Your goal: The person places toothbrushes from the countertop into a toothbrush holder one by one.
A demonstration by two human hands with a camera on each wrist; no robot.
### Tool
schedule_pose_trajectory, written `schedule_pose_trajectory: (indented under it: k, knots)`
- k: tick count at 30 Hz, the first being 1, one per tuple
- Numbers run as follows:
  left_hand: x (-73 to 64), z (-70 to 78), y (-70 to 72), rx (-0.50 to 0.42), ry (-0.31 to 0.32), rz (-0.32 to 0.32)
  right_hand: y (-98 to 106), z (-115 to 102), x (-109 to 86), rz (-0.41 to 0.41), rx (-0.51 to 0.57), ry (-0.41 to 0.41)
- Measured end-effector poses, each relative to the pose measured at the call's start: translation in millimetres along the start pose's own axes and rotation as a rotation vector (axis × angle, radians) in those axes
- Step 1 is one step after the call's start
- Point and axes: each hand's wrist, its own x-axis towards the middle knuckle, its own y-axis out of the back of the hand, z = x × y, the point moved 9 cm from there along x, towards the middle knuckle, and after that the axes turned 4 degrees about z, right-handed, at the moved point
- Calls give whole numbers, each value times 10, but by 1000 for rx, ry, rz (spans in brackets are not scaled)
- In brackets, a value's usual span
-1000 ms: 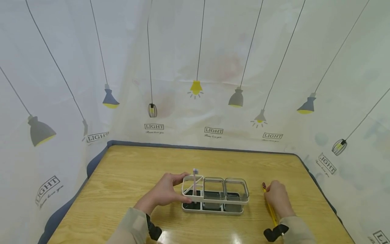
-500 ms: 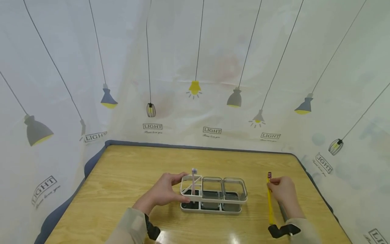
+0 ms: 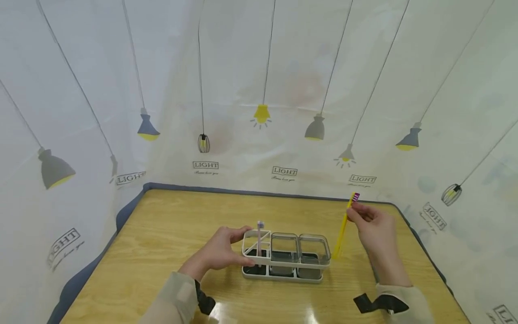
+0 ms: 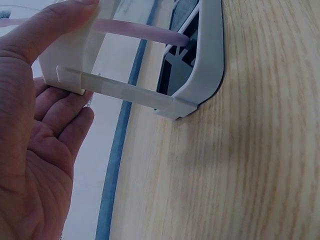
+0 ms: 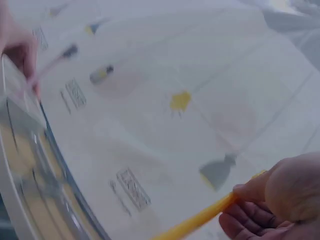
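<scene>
My left hand [image 3: 220,249] grips the left end of a white toothbrush holder [image 3: 299,264] standing on the table, thumb in front and fingers behind. A pink toothbrush [image 3: 259,240] is upright in its divided left section; in the left wrist view the pink handle [image 4: 140,31] reaches down to the dark base. Two clear cups, a middle one [image 3: 284,248] and a right one [image 3: 314,249], sit in the other sections. My right hand [image 3: 376,229] pinches a yellow toothbrush [image 3: 342,231] just below its purple-and-white bristles. The brush is held tilted, its lower end near the holder's right end.
The wooden table [image 3: 170,225] extends around the holder on all sides. A pale sheet [image 3: 243,148] printed with lamps hangs behind and beside it. Black wrist straps, one left [image 3: 205,300] and one right [image 3: 364,303], are on the sleeves.
My right hand has raised the yellow toothbrush from low over the table, swinging its lower end left towards the holder. The left hand and the holder have stayed in place.
</scene>
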Motion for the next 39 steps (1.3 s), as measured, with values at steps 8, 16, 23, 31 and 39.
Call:
schedule_pose_trajectory:
  k: [8, 16, 23, 31, 39]
  knots:
    - [-5, 5, 2, -14, 7, -3, -483, -675, -209, -17, 162, 188]
    - [5, 4, 8, -37, -1, -2, -982, -931, -400, -117, 311, 316]
    - [9, 0, 1, -59, -3, -14, -1191, -909, -492, -126, 371, 347]
    - [8, 2, 8, -42, 8, -4, -1398, -778, -572, -174, 422, 330]
    - [-4, 12, 26, -18, 32, -1, -1583, -614, -678, -259, 412, 291]
